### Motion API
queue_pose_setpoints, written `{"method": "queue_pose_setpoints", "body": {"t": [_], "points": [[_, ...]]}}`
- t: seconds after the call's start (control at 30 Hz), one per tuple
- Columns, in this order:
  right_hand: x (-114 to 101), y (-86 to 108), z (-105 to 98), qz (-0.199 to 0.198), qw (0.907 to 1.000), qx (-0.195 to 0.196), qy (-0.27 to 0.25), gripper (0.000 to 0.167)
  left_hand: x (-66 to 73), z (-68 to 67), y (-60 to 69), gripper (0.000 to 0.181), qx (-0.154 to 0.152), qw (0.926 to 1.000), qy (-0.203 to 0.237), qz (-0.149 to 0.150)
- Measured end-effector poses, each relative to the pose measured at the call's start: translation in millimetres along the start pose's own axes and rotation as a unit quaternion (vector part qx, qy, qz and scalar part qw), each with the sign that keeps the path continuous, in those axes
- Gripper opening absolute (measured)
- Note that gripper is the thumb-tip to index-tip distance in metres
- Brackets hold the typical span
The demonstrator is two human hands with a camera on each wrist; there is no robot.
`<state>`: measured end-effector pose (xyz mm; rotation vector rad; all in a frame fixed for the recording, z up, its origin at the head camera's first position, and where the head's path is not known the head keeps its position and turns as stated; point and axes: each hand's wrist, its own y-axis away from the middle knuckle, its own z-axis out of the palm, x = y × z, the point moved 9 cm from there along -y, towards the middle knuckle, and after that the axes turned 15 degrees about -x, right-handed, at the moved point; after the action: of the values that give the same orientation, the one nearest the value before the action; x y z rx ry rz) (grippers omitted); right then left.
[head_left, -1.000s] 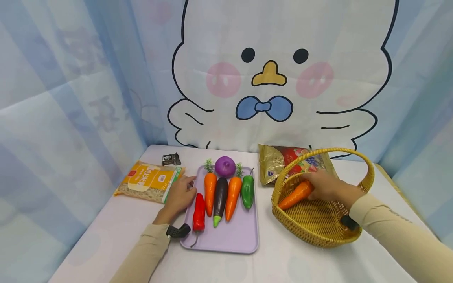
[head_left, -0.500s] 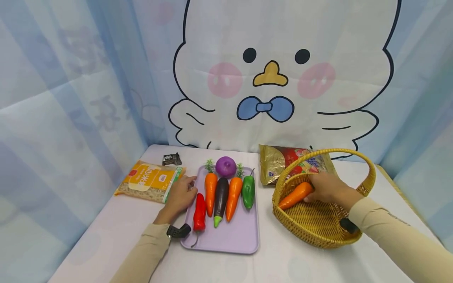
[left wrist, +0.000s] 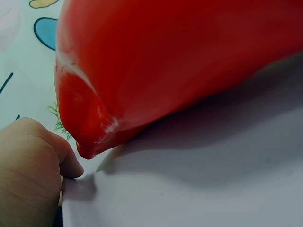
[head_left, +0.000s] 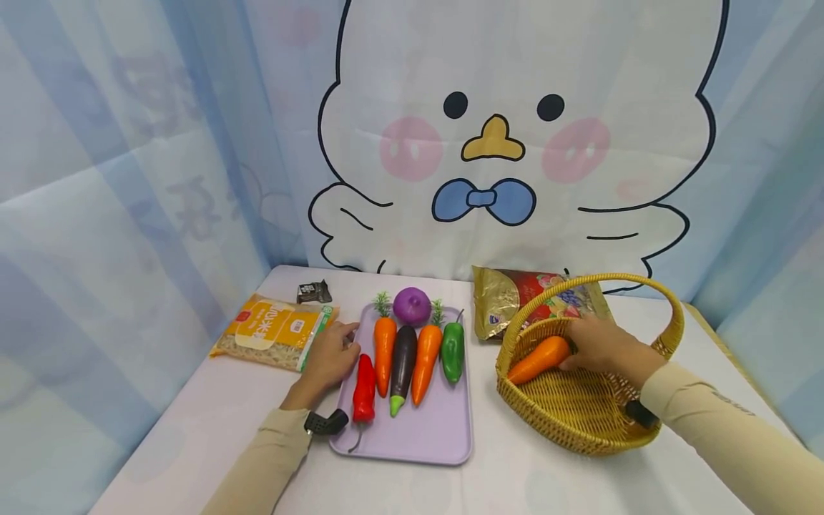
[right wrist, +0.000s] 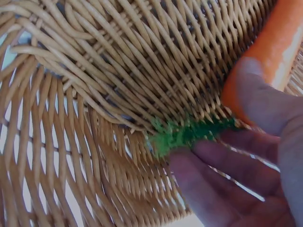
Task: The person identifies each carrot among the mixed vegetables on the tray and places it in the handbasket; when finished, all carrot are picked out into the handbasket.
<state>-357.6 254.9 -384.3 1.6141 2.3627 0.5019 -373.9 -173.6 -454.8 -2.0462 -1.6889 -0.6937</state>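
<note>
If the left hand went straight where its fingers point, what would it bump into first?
Probably the purple tray first: the left hand is right by its rim, maybe touching. Past that, the tray's left carrot looks next, but depth is hard to judge.

You have the tray [head_left: 425, 436] left of the basket [head_left: 560, 429]. A carrot [head_left: 539, 360] lies inside the basket; a bag [head_left: 498, 307] lies behind.

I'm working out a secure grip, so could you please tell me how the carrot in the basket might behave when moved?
The carrot is probably slightly slippery, given its glossy surface. Its rounded, tapering body might roll if pushed. The green leaves look thin and feathery, so they would likely bend.
</note>
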Motion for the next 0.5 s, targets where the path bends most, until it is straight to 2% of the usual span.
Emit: {"method": "queue_pose_setpoints", "body": {"t": [0.2,0.37,0.5], "points": [[4,3.6,2,-0.004,0.9988,-0.047,-0.015,0.036,-0.1,0.6,0.5,0.047,-0.002,1.0000,0.002,-0.004],[3,7.1,-4,0.005,0.9990,-0.043,-0.010,0.035,-0.4,0.6,0.8,0.047,-0.003,1.0000,0.001,-0.006],[0,11.7,-12,0.020,0.9991,-0.033,0.018,0.034,0.3,0.9,0.5,0.047,-0.001,1.0000,0.000,-0.004]]}}
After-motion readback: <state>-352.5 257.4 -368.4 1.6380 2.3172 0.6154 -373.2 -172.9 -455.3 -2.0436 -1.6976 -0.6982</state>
